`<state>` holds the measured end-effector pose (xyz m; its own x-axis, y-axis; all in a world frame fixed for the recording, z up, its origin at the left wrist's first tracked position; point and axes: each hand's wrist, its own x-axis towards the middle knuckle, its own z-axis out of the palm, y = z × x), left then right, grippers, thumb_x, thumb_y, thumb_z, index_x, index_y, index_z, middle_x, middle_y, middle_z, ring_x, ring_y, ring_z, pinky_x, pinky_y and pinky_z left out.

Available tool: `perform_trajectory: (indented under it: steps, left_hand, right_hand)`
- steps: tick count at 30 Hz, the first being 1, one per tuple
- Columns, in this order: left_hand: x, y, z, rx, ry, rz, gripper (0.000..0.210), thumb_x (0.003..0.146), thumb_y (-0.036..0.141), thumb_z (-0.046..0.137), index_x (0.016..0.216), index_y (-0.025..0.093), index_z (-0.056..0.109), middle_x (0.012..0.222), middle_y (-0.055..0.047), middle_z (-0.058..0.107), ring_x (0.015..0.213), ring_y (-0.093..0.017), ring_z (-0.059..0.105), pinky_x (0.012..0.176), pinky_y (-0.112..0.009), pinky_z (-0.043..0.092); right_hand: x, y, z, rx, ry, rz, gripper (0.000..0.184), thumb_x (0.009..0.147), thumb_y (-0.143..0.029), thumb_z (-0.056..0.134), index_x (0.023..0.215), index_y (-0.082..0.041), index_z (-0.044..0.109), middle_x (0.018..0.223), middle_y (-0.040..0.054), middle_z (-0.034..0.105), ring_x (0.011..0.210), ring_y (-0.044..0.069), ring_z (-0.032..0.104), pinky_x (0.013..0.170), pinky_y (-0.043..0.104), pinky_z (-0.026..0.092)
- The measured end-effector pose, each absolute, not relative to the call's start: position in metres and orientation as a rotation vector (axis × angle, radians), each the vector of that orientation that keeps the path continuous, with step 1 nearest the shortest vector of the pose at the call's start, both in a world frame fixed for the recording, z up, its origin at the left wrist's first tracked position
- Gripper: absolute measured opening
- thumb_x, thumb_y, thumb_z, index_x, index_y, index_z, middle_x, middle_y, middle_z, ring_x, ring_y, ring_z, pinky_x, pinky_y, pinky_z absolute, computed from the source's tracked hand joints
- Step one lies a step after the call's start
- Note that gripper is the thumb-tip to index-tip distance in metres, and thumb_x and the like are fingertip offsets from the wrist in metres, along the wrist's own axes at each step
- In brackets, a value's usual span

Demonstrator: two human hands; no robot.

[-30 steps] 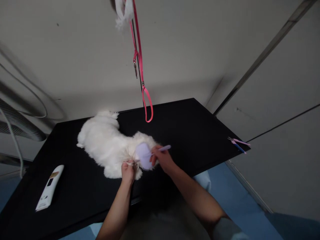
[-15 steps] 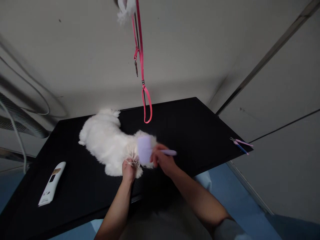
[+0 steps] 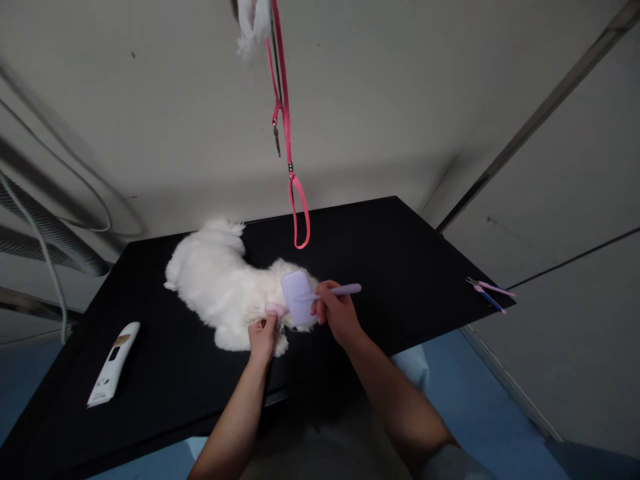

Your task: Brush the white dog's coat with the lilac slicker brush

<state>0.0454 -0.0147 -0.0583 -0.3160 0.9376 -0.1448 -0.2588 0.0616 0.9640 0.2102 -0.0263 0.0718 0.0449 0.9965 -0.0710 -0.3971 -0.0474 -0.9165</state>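
A white fluffy dog (image 3: pixel 215 287) lies on a black table (image 3: pixel 380 247), its head toward the middle. Pinched between the thumb and fingers of my left hand (image 3: pixel 263 337) is the dog's ear (image 3: pixel 275 309), its pinkish skin showing. My right hand (image 3: pixel 339 313) is closed round the handle of a lilac slicker brush (image 3: pixel 297 297). The brush's flat back faces up and its head covers part of the dog's head. Its bristle side is hidden, so I cannot tell how firmly it touches the fur.
White hair clippers (image 3: pixel 115 363) lie on the table's left side. Nail clippers (image 3: pixel 489 293) with pink and blue handles rest near the right corner. A pink grooming loop (image 3: pixel 300 213) hangs above the table. Grey hoses (image 3: pixel 55 223) run along the left wall.
The brush has turned, its handle now tilting up to the right and its back in clearer view. My left hand has shifted its hold, and the ear's pink skin now shows.
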Motion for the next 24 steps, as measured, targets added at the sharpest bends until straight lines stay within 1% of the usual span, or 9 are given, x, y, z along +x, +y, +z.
perform_trajectory:
  steps: [2, 4, 8, 11, 13, 17, 19, 22, 24]
  left_hand:
    - [0.044, -0.015, -0.055, 0.792, 1.306, 1.457, 0.029, 0.062, 0.042, 0.075, 0.065, 0.015, 0.063, 0.057, -0.002, 0.064, 0.054, -0.016, 0.06, 0.05, -0.026, 0.044]
    - [0.042, -0.016, -0.052, 0.804, 1.323, 1.41, 0.032, 0.059, 0.041, 0.076, 0.073, 0.013, 0.069, 0.068, -0.006, 0.07, 0.062, -0.018, 0.064, 0.057, -0.027, 0.048]
    - [0.038, -0.018, -0.049, 0.857, 1.374, 1.292, 0.042, 0.058, 0.047, 0.076, 0.081, 0.011, 0.072, 0.084, -0.011, 0.074, 0.081, -0.024, 0.068, 0.075, -0.033, 0.052]
    - [0.035, -0.019, -0.05, 0.932, 1.415, 1.271, 0.046, 0.053, 0.046, 0.079, 0.084, 0.012, 0.073, 0.09, -0.011, 0.074, 0.093, -0.028, 0.067, 0.085, -0.038, 0.051]
    - [0.034, -0.02, -0.049, 0.955, 1.427, 1.256, 0.045, 0.054, 0.046, 0.078, 0.084, 0.013, 0.073, 0.093, -0.012, 0.074, 0.097, -0.03, 0.067, 0.091, -0.041, 0.049]
    - [0.034, -0.024, -0.047, 1.011, 1.465, 1.239, 0.036, 0.063, 0.04, 0.074, 0.088, 0.015, 0.074, 0.103, -0.011, 0.073, 0.107, -0.029, 0.063, 0.102, -0.042, 0.041]
    - [0.034, -0.025, -0.047, 1.044, 1.466, 1.25, 0.032, 0.064, 0.037, 0.074, 0.088, 0.017, 0.074, 0.103, -0.01, 0.073, 0.109, -0.029, 0.062, 0.105, -0.042, 0.038]
    - [0.033, -0.026, -0.048, 1.058, 1.424, 1.278, 0.031, 0.064, 0.034, 0.075, 0.09, 0.018, 0.073, 0.103, -0.009, 0.073, 0.107, -0.029, 0.063, 0.104, -0.043, 0.039]
    - [0.033, -0.025, -0.049, 1.095, 1.395, 1.301, 0.032, 0.066, 0.033, 0.073, 0.094, 0.018, 0.073, 0.106, -0.009, 0.072, 0.11, -0.028, 0.061, 0.106, -0.042, 0.037]
  right_hand:
    - [0.214, -0.024, 0.074, -0.971, -0.946, 1.478, 0.021, 0.077, -0.038, 0.059, 0.068, -0.02, 0.053, 0.033, -0.0072, 0.048, 0.039, 0.011, 0.049, 0.05, 0.023, 0.039]
    - [0.218, -0.019, 0.076, -1.053, -1.015, 1.514, 0.021, 0.075, -0.036, 0.06, 0.064, -0.019, 0.053, 0.032, -0.0059, 0.049, 0.037, 0.011, 0.048, 0.048, 0.023, 0.037]
    - [0.219, -0.009, 0.082, -1.058, -0.94, 1.3, 0.021, 0.075, -0.038, 0.058, 0.067, -0.02, 0.051, 0.032, -0.0077, 0.048, 0.038, 0.011, 0.049, 0.049, 0.022, 0.038]
    - [0.219, -0.001, 0.09, -1.031, -1.2, 1.514, 0.022, 0.075, -0.039, 0.06, 0.069, -0.019, 0.053, 0.037, -0.0059, 0.054, 0.037, 0.01, 0.048, 0.048, 0.022, 0.038]
    - [0.222, 0.005, 0.099, -1.111, -1.29, 1.597, 0.022, 0.074, -0.038, 0.061, 0.069, -0.018, 0.054, 0.037, -0.0045, 0.054, 0.036, 0.01, 0.048, 0.045, 0.021, 0.036]
    - [0.227, 0.009, 0.118, -1.093, -1.134, 1.325, 0.022, 0.079, -0.04, 0.055, 0.075, -0.019, 0.052, 0.037, -0.0065, 0.053, 0.04, 0.011, 0.052, 0.047, 0.02, 0.038]
    - [0.223, 0.008, 0.12, -1.044, -1.244, 1.382, 0.021, 0.08, -0.039, 0.056, 0.075, -0.019, 0.053, 0.04, -0.0062, 0.055, 0.039, 0.01, 0.05, 0.046, 0.02, 0.037]
    - [0.217, 0.01, 0.119, -1.153, -1.438, 1.57, 0.02, 0.079, -0.034, 0.058, 0.068, -0.017, 0.054, 0.039, -0.0041, 0.056, 0.036, 0.008, 0.046, 0.043, 0.019, 0.033]
    - [0.217, 0.013, 0.122, -1.236, -1.367, 1.454, 0.02, 0.08, -0.034, 0.056, 0.07, -0.017, 0.055, 0.038, -0.0044, 0.054, 0.036, 0.008, 0.047, 0.042, 0.018, 0.033]
